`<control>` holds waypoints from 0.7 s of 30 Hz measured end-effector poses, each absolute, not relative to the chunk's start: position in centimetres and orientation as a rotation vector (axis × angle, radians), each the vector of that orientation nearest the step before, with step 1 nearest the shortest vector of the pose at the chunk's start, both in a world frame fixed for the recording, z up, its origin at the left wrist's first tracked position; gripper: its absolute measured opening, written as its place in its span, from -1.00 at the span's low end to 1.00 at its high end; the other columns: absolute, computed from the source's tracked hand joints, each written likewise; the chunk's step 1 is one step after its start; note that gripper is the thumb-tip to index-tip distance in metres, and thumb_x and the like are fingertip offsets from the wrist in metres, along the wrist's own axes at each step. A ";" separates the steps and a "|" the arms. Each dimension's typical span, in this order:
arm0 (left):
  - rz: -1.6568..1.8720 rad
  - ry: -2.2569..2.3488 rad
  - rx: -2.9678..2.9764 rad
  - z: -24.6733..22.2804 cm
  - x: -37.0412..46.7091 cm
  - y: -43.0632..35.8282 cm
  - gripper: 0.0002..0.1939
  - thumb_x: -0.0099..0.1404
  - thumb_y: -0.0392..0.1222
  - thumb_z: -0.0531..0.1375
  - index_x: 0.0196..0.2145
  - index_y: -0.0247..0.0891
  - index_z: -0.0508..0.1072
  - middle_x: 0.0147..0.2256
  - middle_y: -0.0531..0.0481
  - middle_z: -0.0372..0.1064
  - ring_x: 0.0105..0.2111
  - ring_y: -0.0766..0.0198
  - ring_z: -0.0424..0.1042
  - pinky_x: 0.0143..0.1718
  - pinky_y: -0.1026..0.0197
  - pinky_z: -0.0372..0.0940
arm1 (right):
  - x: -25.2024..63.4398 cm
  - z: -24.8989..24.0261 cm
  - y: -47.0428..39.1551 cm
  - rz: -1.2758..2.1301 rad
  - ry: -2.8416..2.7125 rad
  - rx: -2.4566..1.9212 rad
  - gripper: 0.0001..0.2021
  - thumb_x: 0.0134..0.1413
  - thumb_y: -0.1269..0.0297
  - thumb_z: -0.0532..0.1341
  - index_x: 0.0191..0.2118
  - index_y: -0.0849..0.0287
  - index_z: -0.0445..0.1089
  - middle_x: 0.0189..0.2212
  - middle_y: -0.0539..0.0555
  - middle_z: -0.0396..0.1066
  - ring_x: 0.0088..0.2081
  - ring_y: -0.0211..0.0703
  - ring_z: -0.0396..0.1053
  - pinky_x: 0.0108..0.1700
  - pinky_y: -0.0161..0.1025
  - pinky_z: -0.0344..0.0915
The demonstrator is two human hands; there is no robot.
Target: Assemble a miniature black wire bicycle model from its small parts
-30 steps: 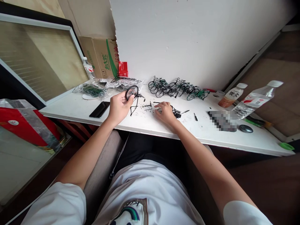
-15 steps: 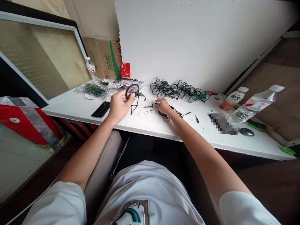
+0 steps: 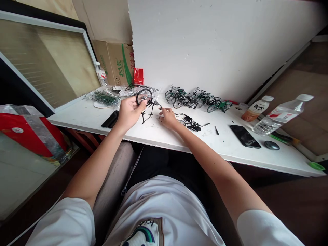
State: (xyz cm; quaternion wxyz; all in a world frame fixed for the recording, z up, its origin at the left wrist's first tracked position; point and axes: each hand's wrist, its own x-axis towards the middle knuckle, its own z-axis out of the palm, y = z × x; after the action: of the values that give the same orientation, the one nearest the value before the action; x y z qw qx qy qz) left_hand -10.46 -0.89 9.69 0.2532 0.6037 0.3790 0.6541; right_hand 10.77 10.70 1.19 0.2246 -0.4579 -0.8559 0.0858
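In my left hand (image 3: 128,112) is a partly assembled miniature bicycle, gripped between thumb and fingers by its black spoked wheel (image 3: 144,97). Its thin black frame (image 3: 148,114) sticks out to the right and downward from the wheel. My right hand (image 3: 169,118) is close to the right end of that frame, thumb and fingertips drawn together; whatever they pinch is too small to make out. Just right of this hand, loose black bicycle parts (image 3: 192,123) and another small wheel lie on the white table (image 3: 153,136).
A row of finished miniature bicycles (image 3: 197,98) stands along the wall. Bagged parts (image 3: 105,98) and a phone (image 3: 110,119) are at left. A small screwdriver (image 3: 216,130), another phone (image 3: 245,136), a mouse (image 3: 272,145), a tea bottle (image 3: 257,108) and a water bottle (image 3: 283,114) occupy the right.
My right hand has moved left from the loose parts to the frame's end, uncovering those parts. My left hand keeps the bicycle in nearly the same place.
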 end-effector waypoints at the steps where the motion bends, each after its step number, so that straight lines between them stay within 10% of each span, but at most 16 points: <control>1: 1.775 1.018 1.615 9.8 -10.5 -0.9 -0.38 0.18 0.32 0.48 -0.10 -0.29 0.64 -0.12 -0.20 0.66 -0.14 0.07 0.67 -0.05 0.05 0.61 | 10.7 1.1 10.3 0.244 -2.354 -1.231 -0.32 0.24 0.51 0.12 0.48 0.28 0.20 0.19 0.29 0.56 0.37 0.30 0.13 0.34 0.22 0.21; 21: 1.806 1.022 1.624 10.9 -11.8 -0.2 -0.45 0.23 0.24 0.47 -0.06 -0.27 0.60 -0.11 -0.19 0.64 -0.05 0.06 0.65 0.00 0.03 0.61 | 13.1 0.9 10.1 0.374 -2.119 -1.221 -0.50 0.22 0.57 0.05 0.21 0.20 0.45 0.03 0.18 0.63 0.21 0.16 0.30 0.28 0.03 0.27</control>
State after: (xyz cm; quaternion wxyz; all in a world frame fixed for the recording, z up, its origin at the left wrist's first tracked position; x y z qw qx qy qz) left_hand -11.79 -0.25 10.93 0.2508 0.5965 0.3755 0.6635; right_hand 13.10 10.07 0.87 0.3274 -0.4664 -0.8092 0.1429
